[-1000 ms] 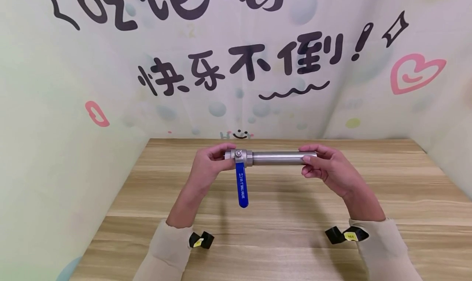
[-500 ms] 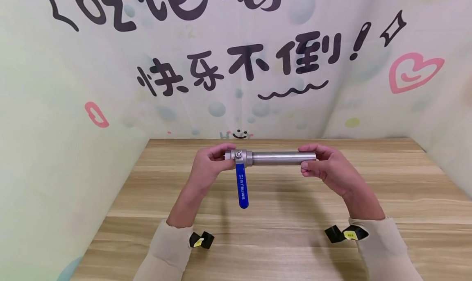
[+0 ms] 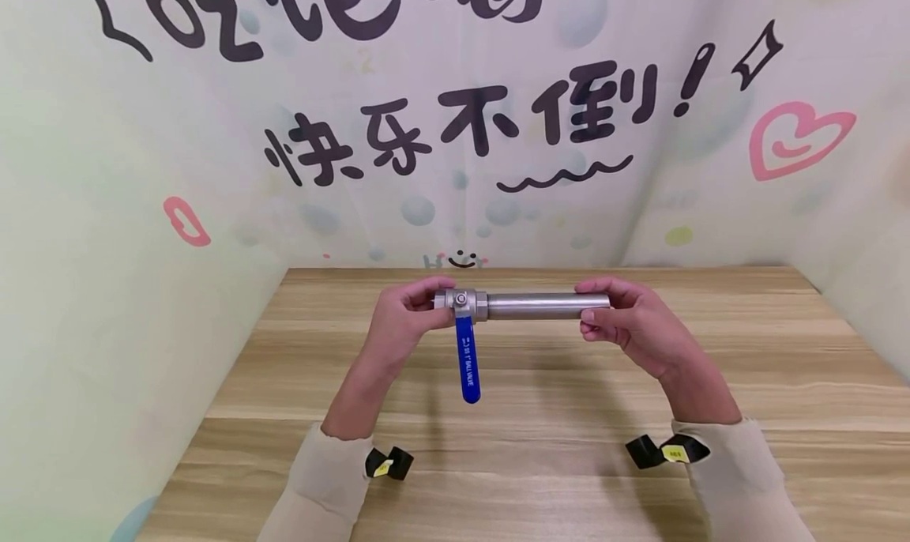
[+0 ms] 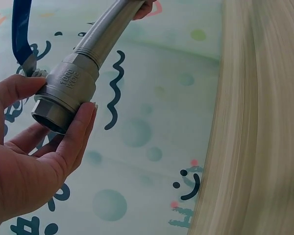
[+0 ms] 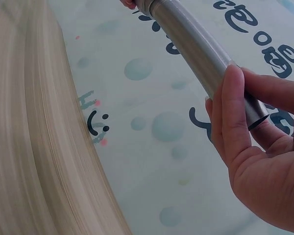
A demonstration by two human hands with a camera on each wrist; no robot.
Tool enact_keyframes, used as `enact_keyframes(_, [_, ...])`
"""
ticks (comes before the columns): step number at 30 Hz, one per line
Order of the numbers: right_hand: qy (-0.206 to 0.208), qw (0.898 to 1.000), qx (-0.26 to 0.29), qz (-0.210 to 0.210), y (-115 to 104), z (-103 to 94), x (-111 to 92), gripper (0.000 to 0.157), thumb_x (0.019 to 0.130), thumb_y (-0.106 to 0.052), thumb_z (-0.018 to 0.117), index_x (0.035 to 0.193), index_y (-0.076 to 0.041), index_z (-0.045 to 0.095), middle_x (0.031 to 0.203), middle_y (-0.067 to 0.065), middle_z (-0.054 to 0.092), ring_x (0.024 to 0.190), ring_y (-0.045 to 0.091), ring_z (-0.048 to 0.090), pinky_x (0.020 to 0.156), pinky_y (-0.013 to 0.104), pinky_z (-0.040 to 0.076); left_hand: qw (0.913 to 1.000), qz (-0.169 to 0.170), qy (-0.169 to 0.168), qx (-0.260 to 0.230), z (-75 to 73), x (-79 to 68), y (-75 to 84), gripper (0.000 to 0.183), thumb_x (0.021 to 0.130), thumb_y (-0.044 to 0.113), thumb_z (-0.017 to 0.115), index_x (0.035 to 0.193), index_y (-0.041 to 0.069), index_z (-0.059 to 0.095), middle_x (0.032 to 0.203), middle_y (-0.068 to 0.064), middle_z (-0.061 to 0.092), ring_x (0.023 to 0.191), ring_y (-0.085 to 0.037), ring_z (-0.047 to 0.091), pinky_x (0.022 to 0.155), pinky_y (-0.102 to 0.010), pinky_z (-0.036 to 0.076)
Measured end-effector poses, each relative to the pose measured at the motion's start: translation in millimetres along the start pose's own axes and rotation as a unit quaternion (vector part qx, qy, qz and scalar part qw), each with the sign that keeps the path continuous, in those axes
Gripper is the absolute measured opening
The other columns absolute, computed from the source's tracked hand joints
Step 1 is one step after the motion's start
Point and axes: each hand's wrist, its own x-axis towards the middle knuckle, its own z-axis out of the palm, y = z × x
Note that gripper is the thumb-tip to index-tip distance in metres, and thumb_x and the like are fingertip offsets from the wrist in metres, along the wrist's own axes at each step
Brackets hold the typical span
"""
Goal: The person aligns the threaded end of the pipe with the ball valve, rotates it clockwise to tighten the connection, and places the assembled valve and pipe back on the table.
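A steel ball valve [image 3: 465, 299] with a blue lever handle [image 3: 467, 360] is joined end to end with a straight steel pipe [image 3: 536, 305]. The two form one level line above the table in the head view. My left hand [image 3: 396, 321] grips the valve body between thumb and fingers; its hexagonal open end [image 4: 53, 115] shows in the left wrist view. At the pipe's far right end, my right hand [image 3: 640, 326] pinches it with the thumb in front and fingers behind. The lever points toward me and carries white "BALL VALVE" lettering.
A wood-grain table [image 3: 519, 479] lies below both hands. Behind and beside it hangs a pale printed cloth [image 3: 370, 226] with dark lettering and pink hearts. Each sleeved wrist bears a black mount [image 3: 389, 463] with a yellow label.
Both hands stay in nearly the same place. The right thumb has slid slightly down the front of the pipe, and the blue lever's tip sits a touch lower.
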Motion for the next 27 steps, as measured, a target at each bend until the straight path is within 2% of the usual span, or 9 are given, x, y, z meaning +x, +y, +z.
enact_keyframes(12, [0.012, 1.000, -0.006, 0.006, -1.0, 0.8, 0.5, 0.026, 0.091, 0.008, 0.058, 0.111, -0.008, 0.066, 0.095, 0.008, 0.061, 0.071, 0.014, 0.068, 0.070, 0.025, 0.059, 1.0000, 0.000, 0.000, 0.000, -0.6, 0.6, -1.2, 0.032, 0.079, -0.005, 0.070, 0.111, -0.006, 0.067, 0.104, -0.015, 0.064, 0.086, -0.022, 0.061, 0.077, -0.028, 0.058])
enact_keyframes(19, [0.021, 0.999, -0.018, 0.017, -2.6, 2.2, -0.5, 0.022, 0.093, 0.002, 0.060, 0.111, -0.007, 0.065, 0.091, 0.008, 0.060, 0.068, 0.012, 0.065, 0.066, 0.023, 0.058, 1.0000, -0.001, 0.001, 0.008, -0.7, -0.7, -0.6, 0.032, 0.080, -0.005, 0.069, 0.112, -0.005, 0.067, 0.105, -0.016, 0.064, 0.089, -0.030, 0.060, 0.077, -0.028, 0.058])
enact_keyframes(27, [0.023, 0.999, -0.026, 0.020, -3.1, 2.7, -2.1, 0.019, 0.094, -0.001, 0.059, 0.112, -0.006, 0.063, 0.093, 0.009, 0.060, 0.068, 0.011, 0.065, 0.067, 0.023, 0.058, 1.0000, 0.001, -0.001, 0.003, -0.2, -1.0, 0.1, 0.032, 0.080, -0.005, 0.069, 0.112, -0.005, 0.068, 0.104, -0.015, 0.064, 0.089, -0.030, 0.060, 0.077, -0.028, 0.058])
